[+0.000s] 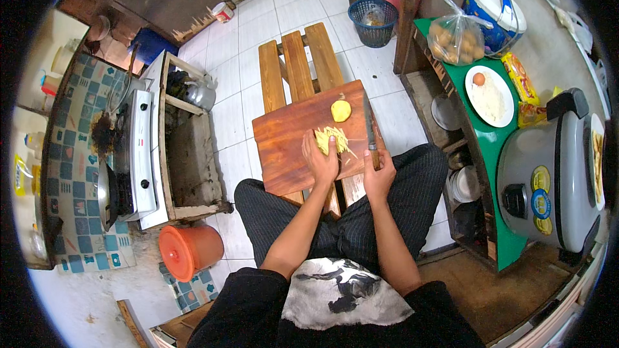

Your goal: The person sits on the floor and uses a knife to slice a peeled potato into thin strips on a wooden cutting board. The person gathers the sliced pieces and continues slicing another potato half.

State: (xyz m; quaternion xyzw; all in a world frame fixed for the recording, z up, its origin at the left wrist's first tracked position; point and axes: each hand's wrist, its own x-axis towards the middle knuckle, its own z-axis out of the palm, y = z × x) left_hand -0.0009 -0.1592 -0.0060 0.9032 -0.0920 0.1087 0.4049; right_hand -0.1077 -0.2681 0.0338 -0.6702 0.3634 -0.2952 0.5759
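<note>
A wooden cutting board [295, 154] lies tilted across the slatted wooden bench before me. My left hand [323, 162] grips a pile of pale yellow strips, seemingly cut potato [333, 138], thumb on one side and fingers on the other. A few loose strips lie just right of the pile. Beyond it on the board rests a peeled, yellow potato piece [341, 111]. At the board's right edge my right hand [379, 174] holds a kitchen knife [369, 123] by its wooden handle, blade pointing away from me.
To the left stand a gas stove [140, 150] and a lidded orange bucket [193, 251]. A green-topped shelf [488, 140] at right bears a rice cooker [537, 183], a plate [508, 118] with rice and an egg, and a bag [454, 41] of round brown items. A basket [373, 21] sits beyond the bench.
</note>
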